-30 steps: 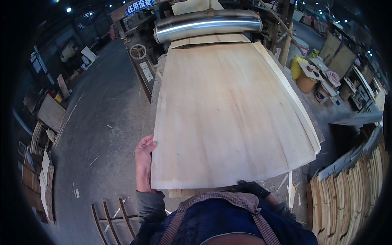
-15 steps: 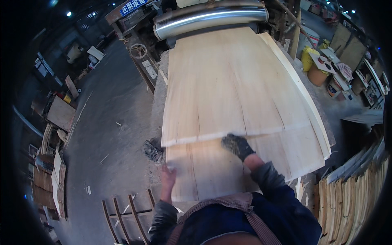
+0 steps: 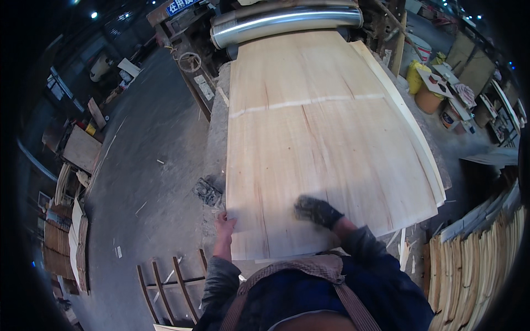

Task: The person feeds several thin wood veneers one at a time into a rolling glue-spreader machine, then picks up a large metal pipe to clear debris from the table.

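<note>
A large pale veneer sheet (image 3: 326, 138) lies flat on a stack of like sheets, running from my body up to a metal roller (image 3: 287, 22). My left hand (image 3: 225, 225), bare, grips the sheet's near left corner at its edge. My right hand (image 3: 316, 209), in a dark glove and blurred, rests palm down on the sheet's near part and holds nothing. Lower sheets (image 3: 425, 160) stick out along the right side of the stack.
A handwheel (image 3: 189, 60) sits on the machine's left side. A small dark object (image 3: 207, 192) lies by the stack's left edge. A wooden frame (image 3: 171, 281) lies on the concrete floor. Veneer strips (image 3: 475, 265) stand at the right, and buckets (image 3: 428, 99) behind them.
The top sheet has slid away from me toward the roller and now lies flat. My right hand came from under its near edge onto its top; my left hand moved down to the corner.
</note>
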`<act>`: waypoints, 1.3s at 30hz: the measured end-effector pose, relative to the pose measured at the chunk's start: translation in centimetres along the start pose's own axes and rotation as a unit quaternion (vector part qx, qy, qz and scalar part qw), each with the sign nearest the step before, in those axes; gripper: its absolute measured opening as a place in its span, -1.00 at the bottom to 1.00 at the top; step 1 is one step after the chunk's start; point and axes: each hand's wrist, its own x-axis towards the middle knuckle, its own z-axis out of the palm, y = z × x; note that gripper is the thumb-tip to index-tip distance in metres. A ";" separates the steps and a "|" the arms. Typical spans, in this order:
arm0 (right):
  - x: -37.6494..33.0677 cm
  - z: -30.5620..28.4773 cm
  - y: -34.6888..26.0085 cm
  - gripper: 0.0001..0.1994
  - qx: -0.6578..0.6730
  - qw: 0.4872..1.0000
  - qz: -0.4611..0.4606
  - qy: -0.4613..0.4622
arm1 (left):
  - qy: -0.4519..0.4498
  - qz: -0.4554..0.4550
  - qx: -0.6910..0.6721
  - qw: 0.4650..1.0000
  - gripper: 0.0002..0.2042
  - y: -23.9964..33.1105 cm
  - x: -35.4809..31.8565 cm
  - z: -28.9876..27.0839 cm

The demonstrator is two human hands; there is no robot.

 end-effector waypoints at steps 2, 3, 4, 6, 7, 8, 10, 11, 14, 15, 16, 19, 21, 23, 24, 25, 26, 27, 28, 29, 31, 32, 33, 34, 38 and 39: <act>-3.9 2.4 1.5 -0.72 0.015 0.996 0.079 -0.036 | -0.032 0.060 -0.085 0.994 -0.68 1.1 -0.4 -0.7; -5.5 2.8 2.5 -0.70 0.025 0.995 0.091 -0.039 | -0.049 0.089 -0.127 0.987 -0.69 1.8 -0.7 -1.0; -7.1 3.6 3.2 -0.72 0.040 0.993 0.105 -0.031 | -0.060 0.099 -0.143 0.983 -0.69 2.7 -1.2 -1.3; -9.2 3.4 4.8 -0.74 0.052 0.992 0.115 -0.013 | -0.088 0.118 -0.175 0.973 -0.68 5.3 -1.9 -1.4; -10.0 2.5 5.8 -0.75 0.048 0.992 0.115 -0.006 | -0.098 0.113 -0.190 0.970 -0.68 6.7 -2.4 -1.5; -10.7 1.7 6.6 -0.75 0.043 0.992 0.114 0.001 | -0.109 0.107 -0.204 0.967 -0.68 8.5 -3.0 -1.6; -11.7 0.4 7.2 -0.72 -0.017 0.996 0.089 0.026 | -0.127 0.098 -0.233 0.959 -0.68 11.2 -4.2 -1.8; -12.2 -0.6 7.5 -0.70 -0.047 0.995 0.080 0.035 | -0.129 0.093 -0.245 0.956 -0.69 12.4 -5.0 -2.0; -12.2 -6.1 8.7 -0.68 -0.052 0.987 0.132 0.077 | -0.128 0.095 -0.277 0.947 -0.70 14.8 -5.8 -2.0; -12.3 -5.9 8.4 -0.68 -0.049 0.983 0.160 0.077 | -0.123 0.097 -0.287 0.945 -0.70 15.2 -5.7 -2.0; -13.0 -5.7 8.2 -0.69 -0.080 0.984 0.122 0.107 | -0.127 0.098 -0.291 0.943 -0.71 15.6 -5.6 -2.1; -14.6 2.4 5.3 -0.71 -0.088 0.982 0.048 0.158 | -0.128 0.098 -0.279 0.947 -0.71 16.1 -4.2 -2.8; -13.2 1.9 5.0 -0.71 0.020 0.988 0.045 0.145 | -0.125 0.094 -0.236 0.959 -0.70 15.7 -1.6 -3.1; -11.6 1.6 4.2 -0.74 0.055 0.994 0.025 0.086 | -0.124 0.095 -0.143 0.977 -0.66 13.6 2.2 -3.6; -10.8 1.5 3.7 -0.75 0.072 0.996 0.016 0.056 | -0.122 0.095 -0.096 0.983 -0.64 12.4 3.6 -3.4; -9.5 1.4 3.0 -0.77 0.070 0.996 0.004 0.058 | -0.101 0.095 -0.062 0.988 -0.61 11.1 4.4 -2.8; -8.1 1.2 2.2 -0.78 0.070 0.996 -0.010 0.061 | -0.082 0.095 -0.026 0.992 -0.58 9.5 4.9 -2.3; -7.1 1.4 1.3 -0.80 0.072 0.995 -0.028 0.068 | -0.067 0.096 0.010 0.993 -0.54 9.1 4.7 -1.5; -6.5 1.7 0.7 -0.78 0.095 0.985 -0.039 0.140 | -0.063 0.094 0.013 0.993 -0.51 8.5 4.4 -0.8; -5.7 1.9 0.8 -0.78 0.073 0.987 -0.029 0.140 | -0.042 0.158 0.062 0.985 -0.50 3.9 6.0 -2.6; -4.7 1.0 0.9 -0.76 0.032 0.987 -0.024 0.155 | -0.017 0.214 0.167 0.962 -0.46 -1.0 6.7 -3.7; -4.9 0.5 0.5 -0.76 0.037 0.985 -0.032 0.164 | -0.018 0.215 0.218 0.952 -0.42 0.0 5.2 -1.6; -5.3 0.4 0.6 -0.76 0.038 0.985 -0.034 0.167 | -0.009 0.214 0.267 0.940 -0.38 1.0 3.3 0.0; -5.5 0.3 0.8 -0.75 0.040 0.984 -0.036 0.170 | 0.024 0.232 0.312 0.921 -0.39 1.8 1.9 1.7; -6.5 1.7 2.8 -0.74 0.064 0.986 -0.016 0.151 | 0.078 0.278 0.395 0.872 -0.41 3.4 -2.2 6.1; -7.3 1.8 3.2 -0.75 0.044 0.994 0.009 0.100 | 0.065 0.288 0.394 0.871 -0.42 3.5 -2.7 6.8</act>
